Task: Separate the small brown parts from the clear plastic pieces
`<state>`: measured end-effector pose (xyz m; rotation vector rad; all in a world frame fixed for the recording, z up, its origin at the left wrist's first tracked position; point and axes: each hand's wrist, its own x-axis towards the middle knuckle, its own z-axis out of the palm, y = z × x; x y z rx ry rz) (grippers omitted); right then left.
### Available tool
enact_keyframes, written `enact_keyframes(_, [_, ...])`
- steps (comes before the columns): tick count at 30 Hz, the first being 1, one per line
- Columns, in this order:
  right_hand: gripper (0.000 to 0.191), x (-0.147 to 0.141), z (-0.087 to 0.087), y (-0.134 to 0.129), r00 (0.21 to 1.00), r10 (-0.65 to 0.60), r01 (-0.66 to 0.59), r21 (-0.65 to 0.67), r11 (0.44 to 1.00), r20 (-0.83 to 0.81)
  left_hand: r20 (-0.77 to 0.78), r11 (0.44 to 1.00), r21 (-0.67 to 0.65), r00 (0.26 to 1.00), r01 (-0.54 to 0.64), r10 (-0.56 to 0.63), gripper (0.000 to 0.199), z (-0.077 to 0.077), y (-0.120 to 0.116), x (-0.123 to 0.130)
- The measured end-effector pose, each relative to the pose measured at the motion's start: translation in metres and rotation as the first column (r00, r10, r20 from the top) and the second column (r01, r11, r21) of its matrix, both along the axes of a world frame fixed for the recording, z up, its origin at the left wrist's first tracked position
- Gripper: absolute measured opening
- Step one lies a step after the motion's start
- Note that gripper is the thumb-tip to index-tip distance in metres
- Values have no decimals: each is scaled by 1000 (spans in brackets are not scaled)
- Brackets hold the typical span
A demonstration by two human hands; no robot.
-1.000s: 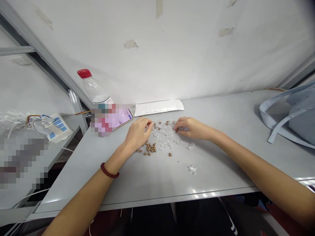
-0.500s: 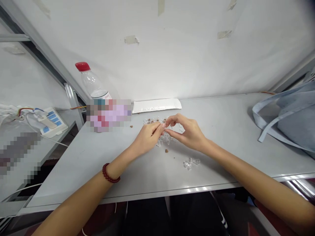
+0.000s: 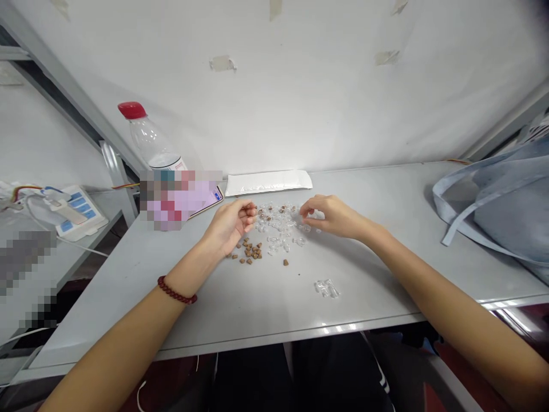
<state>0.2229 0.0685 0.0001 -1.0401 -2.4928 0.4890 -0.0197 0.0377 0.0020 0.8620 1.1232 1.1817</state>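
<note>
My left hand (image 3: 234,224) hovers palm-inward with loosely curled fingers, and I see nothing gripped in it. Just below it lies a small pile of brown, pebble-like pieces (image 3: 253,252). My right hand (image 3: 332,216) reaches in from the right, thumb and forefinger a little apart at the edge of a scattered heap of clear plastic pieces (image 3: 281,223). Some of the clear pieces have brown bits in or among them; which, I cannot tell. A single brown piece (image 3: 286,262) lies apart, and a few clear pieces (image 3: 327,288) sit nearer the table's front edge.
A white flat packet (image 3: 269,183) lies by the wall. At the left stand a red-capped bottle (image 3: 150,137) and a phone (image 3: 208,205), partly blurred out. Further left is a power strip (image 3: 81,212). A blue-grey bag (image 3: 510,212) rests at the right of the grey table (image 3: 386,274).
My hands, fingertips together over the heap before, have parted. The left moved left and the right slightly right. The brown pile now shows below my left hand.
</note>
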Motion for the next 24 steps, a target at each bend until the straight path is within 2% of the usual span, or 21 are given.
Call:
enact_keyframes(4, [20,-11,-6,14,993,-71,76,57,995,-91,14,999,-33,999,-29,29,6,3,3,-4])
enact_keyframes(10, [28,-20,-15,27,998,-59,60,-15,998,31,-54,1000,-16,998,-13,13,8,6,1,-7])
enact_keyframes(14, [24,-17,-21,25,999,-14,13,17,1000,32,-117,1000,0,993,-5,5,10,6,0,-7])
enact_keyframes(19, [16,-19,-20,19,999,-31,30,57,998,12,-216,999,39,976,22,-13,12,5,-2,-3])
enact_keyframes(24, [10,-24,-6,-3,987,-3,14,65,998,-164,-273,985,7,948,173,-164,21,5,-11,8])
